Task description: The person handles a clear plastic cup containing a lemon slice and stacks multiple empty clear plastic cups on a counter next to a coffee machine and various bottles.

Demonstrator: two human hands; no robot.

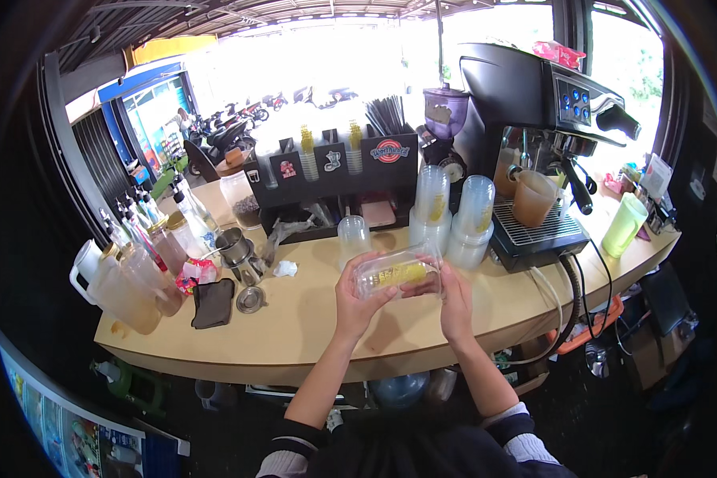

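Between my two hands, a clear plastic cup (397, 276) with yellow print lies on its side above the wooden counter (293, 325). My left hand (358, 293) grips its left end, the thumb along the near side. At the other end my right hand (456, 297) holds the cup by its rim side. Just behind them a short stack of clear cups (354, 236) stands upside down. Two taller groups of clear cups, one in the middle (433, 203) and one further right (473, 215), rise from the counter beside it.
An espresso machine (514, 89) stands at right, a brown-filled pitcher (535, 197) on its drip tray. A black cup organizer (334, 167) with straws spans the back. On the left are bottles (185, 209), jugs (119, 287), a metal pot (239, 254) and a dark cloth (213, 303). Cables (558, 305) hang over the front edge.
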